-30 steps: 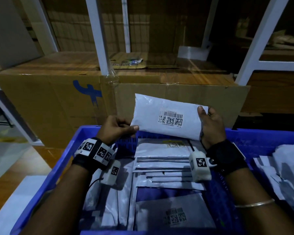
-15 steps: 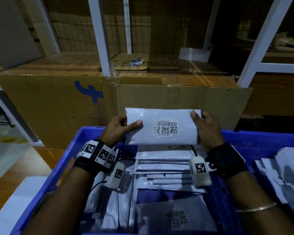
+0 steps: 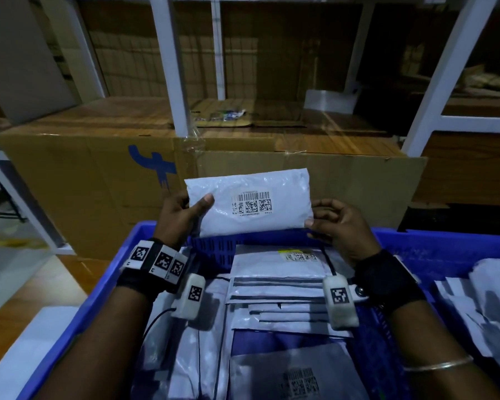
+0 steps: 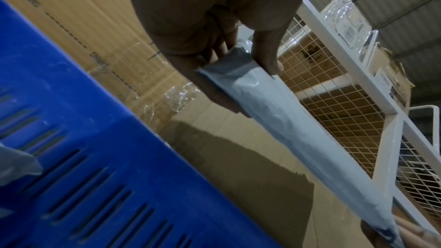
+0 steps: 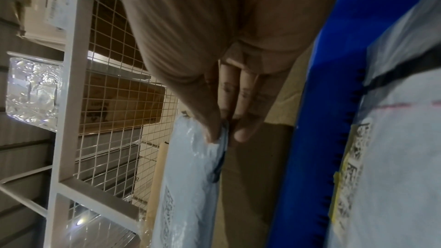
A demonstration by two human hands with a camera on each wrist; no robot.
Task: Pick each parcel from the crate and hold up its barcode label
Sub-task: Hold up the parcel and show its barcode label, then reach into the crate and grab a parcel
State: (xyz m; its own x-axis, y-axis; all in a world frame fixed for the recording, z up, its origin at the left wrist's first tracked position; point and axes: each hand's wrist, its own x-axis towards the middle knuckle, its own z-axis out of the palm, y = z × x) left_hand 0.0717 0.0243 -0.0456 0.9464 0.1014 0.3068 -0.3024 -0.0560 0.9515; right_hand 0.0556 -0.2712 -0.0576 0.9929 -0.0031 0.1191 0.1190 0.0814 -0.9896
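1. A white parcel (image 3: pixel 248 206) is held upright above the far rim of the blue crate (image 3: pixel 433 243), its barcode label (image 3: pixel 251 202) facing the head camera; for this parcel, the showing step looks under way.
2. The left hand (image 3: pixel 182 217) grips the parcel's left edge, thumb across the front and fingers behind.
3. The right hand (image 3: pixel 341 226) pinches the lower right corner between thumb and fingers, seen close in the right wrist view.
4. Many more flat parcels (image 3: pixel 277 287) lie stacked inside the crate, one label (image 3: pixel 299 256) showing, so most of the job appears left.
5. A cardboard box (image 3: pixel 84 180) stands behind the crate.
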